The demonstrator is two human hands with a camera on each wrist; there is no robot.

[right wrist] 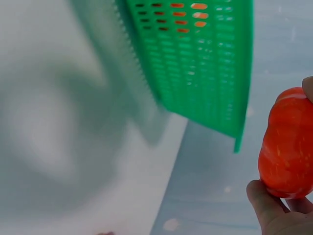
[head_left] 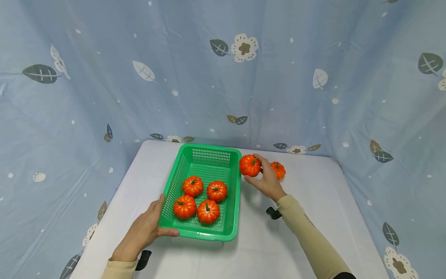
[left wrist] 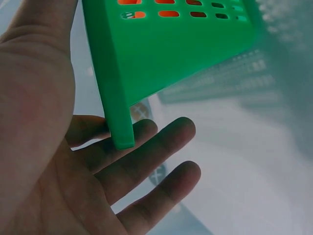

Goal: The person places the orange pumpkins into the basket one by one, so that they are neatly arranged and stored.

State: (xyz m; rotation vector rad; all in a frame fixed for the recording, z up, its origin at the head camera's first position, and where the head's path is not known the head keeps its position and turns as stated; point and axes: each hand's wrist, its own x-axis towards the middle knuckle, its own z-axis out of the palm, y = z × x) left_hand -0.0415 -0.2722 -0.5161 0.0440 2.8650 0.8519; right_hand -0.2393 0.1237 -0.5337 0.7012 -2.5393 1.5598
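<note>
Our right grip point(head_left: 266, 180) pinches a glossy orange-red ribbed pumpkin point(head_left: 249, 166) between thumb and fingers, just outside the two o'clock edge of a green slotted plastic basket point(head_left: 212, 170). Our left grip point(head_left: 144, 230) lies spread at the basket's eight o'clock corner, touching it. We see four matching pumpkins point(head_left: 208, 212) inside towards six o'clock; another point(head_left: 279, 169) sits on the white worktop point(head_left: 313, 193), at the held one's three o'clock.

On the white table point(head_left: 278, 248) there stands one green basket point(head_left: 238, 201), and to its right lies one orange-red pumpkin point(head_left: 278, 170).
</note>
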